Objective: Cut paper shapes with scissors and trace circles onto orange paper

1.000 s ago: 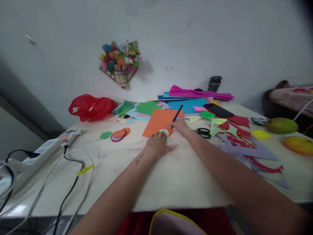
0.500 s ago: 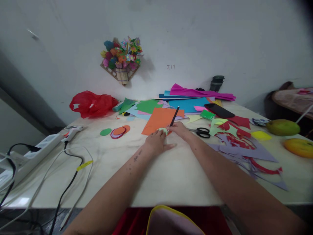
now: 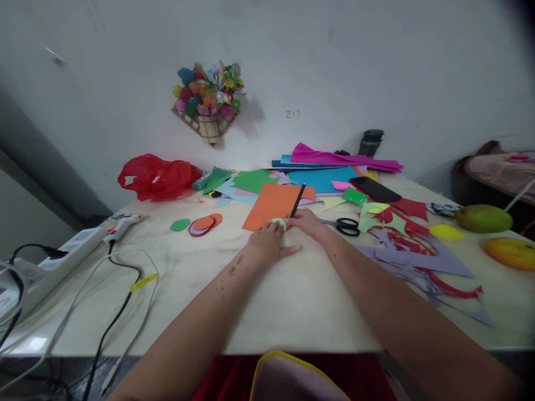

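Observation:
Flat on a pale green paper disc (image 3: pixel 281 223) lies my left hand (image 3: pixel 270 242), its fingers stretched out and the thumb spread to the right. The disc rests on the near part of an orange paper sheet (image 3: pixel 276 201), partly covered by my fingers. My right hand (image 3: pixel 306 221) grips a slim black pencil or pen (image 3: pixel 298 200), which leans with its upper end up and away. The tip is low at the disc's right edge; whether it touches the paper is too small to tell. Black-handled scissors (image 3: pixel 346 226) lie just right of my right hand.
Paper discs (image 3: pixel 204 224) and a green disc (image 3: pixel 180 225) lie on the left. Purple scraps (image 3: pixel 443 256), a phone (image 3: pixel 375 189) and two mango-like fruits (image 3: pixel 483 218) are on the right. A red bag (image 3: pixel 159 177) sits back left; a power strip (image 3: pixel 75 250) with cables runs along the left edge.
Almost nothing differs. The pencil's upper end has shifted very slightly left and down; both hands stay in place.

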`<state>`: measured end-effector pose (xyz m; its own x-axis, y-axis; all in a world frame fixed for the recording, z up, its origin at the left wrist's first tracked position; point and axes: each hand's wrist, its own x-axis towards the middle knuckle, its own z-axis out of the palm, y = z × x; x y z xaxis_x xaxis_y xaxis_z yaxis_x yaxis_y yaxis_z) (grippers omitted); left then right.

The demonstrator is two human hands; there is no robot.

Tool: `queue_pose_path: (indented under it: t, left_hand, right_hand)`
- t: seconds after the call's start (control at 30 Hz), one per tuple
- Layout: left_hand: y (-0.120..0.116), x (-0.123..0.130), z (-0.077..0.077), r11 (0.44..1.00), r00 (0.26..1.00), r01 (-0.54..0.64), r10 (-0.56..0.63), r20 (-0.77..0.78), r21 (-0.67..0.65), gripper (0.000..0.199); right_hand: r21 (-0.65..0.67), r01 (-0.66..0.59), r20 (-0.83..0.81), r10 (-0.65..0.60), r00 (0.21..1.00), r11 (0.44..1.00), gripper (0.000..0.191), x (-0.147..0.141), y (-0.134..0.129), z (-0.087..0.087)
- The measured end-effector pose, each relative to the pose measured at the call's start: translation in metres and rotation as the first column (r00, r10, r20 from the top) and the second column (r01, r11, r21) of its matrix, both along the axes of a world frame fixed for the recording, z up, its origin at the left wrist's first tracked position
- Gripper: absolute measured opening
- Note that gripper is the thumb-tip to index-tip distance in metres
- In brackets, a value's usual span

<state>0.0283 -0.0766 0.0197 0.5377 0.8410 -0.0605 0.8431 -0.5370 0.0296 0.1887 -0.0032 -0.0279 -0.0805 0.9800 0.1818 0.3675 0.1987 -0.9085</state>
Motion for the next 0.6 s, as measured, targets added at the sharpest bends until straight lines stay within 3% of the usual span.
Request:
queue_pose_path:
  t: [0.6]
  left_hand:
    - [0.0018, -0.0015, -0.0020, 1.000, 1.000, 0.010, -0.010, 0.014, -0.005, 0.080]
  right_hand:
    - [-0.001, -0.032, -0.056, 0.032, 0.998, 0.999, 0.018, -0.0005, -0.0006, 0.0003]
